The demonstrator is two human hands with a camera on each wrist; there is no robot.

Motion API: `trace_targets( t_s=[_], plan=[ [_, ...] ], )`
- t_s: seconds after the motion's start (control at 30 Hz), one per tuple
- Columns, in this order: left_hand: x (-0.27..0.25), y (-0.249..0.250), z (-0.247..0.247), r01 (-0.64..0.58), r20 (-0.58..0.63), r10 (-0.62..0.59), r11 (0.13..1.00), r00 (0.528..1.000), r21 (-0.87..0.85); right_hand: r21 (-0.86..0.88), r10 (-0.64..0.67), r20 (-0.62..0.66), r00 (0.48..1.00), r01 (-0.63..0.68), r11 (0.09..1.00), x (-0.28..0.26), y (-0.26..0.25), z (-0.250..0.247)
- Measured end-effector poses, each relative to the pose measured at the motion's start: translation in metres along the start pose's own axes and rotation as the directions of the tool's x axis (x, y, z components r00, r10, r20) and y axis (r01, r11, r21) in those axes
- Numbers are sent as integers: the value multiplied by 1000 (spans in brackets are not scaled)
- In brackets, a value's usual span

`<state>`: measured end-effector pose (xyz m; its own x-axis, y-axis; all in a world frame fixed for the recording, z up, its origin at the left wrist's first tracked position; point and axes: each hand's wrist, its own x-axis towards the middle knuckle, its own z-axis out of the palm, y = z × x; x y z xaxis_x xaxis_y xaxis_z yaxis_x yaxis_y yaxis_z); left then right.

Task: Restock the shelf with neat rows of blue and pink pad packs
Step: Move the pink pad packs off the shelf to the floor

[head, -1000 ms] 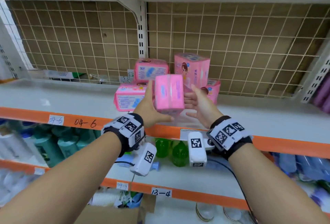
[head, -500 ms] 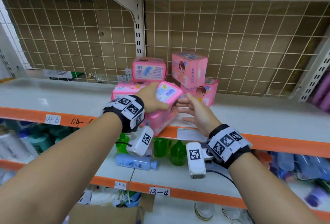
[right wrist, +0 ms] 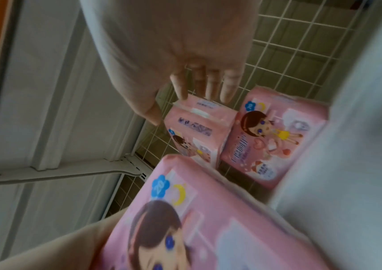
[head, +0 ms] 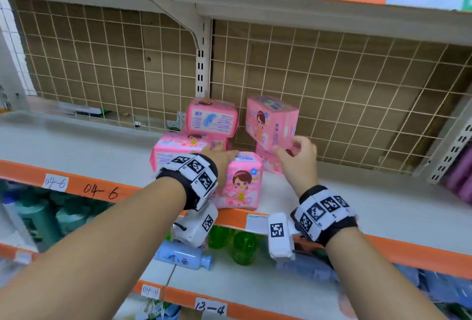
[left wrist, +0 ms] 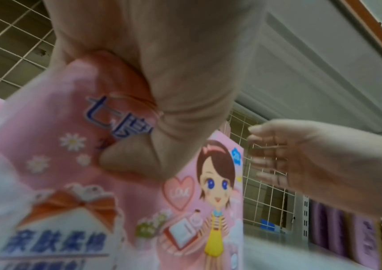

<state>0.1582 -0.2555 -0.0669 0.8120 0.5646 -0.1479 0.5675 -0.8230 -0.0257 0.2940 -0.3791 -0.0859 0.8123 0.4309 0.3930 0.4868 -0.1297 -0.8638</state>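
Note:
A pink pad pack [head: 242, 184] with a cartoon girl stands upright at the shelf's front edge. My left hand [head: 224, 158] grips its top; in the left wrist view the thumb [left wrist: 130, 159] presses its front [left wrist: 58, 173]. Behind it, one pink pack [head: 212, 119] lies on another [head: 178, 148]. To the right a tilted pink pack [head: 270, 123] sits on a lower one [head: 268, 166]. My right hand [head: 293, 148] hovers at the tilted pack's lower corner, fingers loose and holding nothing. In the right wrist view its fingers [right wrist: 208, 85] reach toward that pack [right wrist: 197, 127].
The grey shelf [head: 383, 204] has an orange front strip and a wire mesh back [head: 332, 84]. A white upright bracket [head: 201, 64] stands behind the packs. Purple packs [head: 462, 174] sit at the far right. Green bottles [head: 242, 245] and a blue bottle [head: 184, 256] fill the shelf below.
My left hand brought the pink pack down and stood it upright at the shelf front. My right hand let go of it and moved up right to the tilted pack.

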Motion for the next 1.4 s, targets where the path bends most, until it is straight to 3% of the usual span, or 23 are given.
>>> trace_targets(
  t_s=[0.1, 0.27, 0.37, 0.47, 0.63, 0.83, 0.9, 1.0, 1.1, 1.17, 1.23, 1.3, 1.4],
  plan=[
    [1, 0, 3, 20, -27, -20, 1000, 999, -1, -129, 32, -79, 996, -42, 991, 33, -13, 12],
    [3, -4, 5, 29, -34, -29, 1000, 999, 2, -276, 203, 26, 979, -189, 943, 77, -20, 38],
    [1, -10, 3, 35, -39, -35, 999, 999, 4, -184, 216, -16, 976, -215, 959, 94, -20, 34],
    [-2, -12, 0, 16, -19, -16, 1000, 1000, 24, -123, 164, -2, 986, -163, 979, 90, -12, 20],
    [-4, -15, -5, -10, 18, 10, 1000, 1000, 0, 256, 108, 92, 990, -128, 958, 53, 1, -13],
    [-7, -17, 1, -30, -67, 24, 995, 997, -93, 258, 148, 27, 989, -150, 954, 14, 21, -67],
    [-6, -16, 3, -19, -130, 2, 991, 992, -129, 169, 178, 112, 978, -195, 966, 0, 28, -77],
    [-5, -13, 5, 1, -160, -13, 997, 987, -71, -23, 247, 323, 914, -253, 967, -18, 36, -80],
    [-3, -12, 7, -1, -159, -6, 999, 987, -44, -206, 229, 298, 926, -172, 963, -20, 35, -77],
    [-3, -12, 8, -7, -158, -1, 999, 987, -46, -456, 221, 245, 944, -89, 885, -14, 28, -77],
    [-4, -13, 9, -5, -155, -2, 999, 988, -42, -583, 224, 226, 948, -52, 811, -11, 18, -74],
    [-5, -15, 10, -8, -165, 2, 999, 986, -36, -639, 182, 288, 940, 47, 767, -10, 11, -67],
    [-6, -20, 13, -43, -186, 34, 998, 982, -46, -786, 185, 377, 908, 208, 582, -8, 7, -54]
  ],
)
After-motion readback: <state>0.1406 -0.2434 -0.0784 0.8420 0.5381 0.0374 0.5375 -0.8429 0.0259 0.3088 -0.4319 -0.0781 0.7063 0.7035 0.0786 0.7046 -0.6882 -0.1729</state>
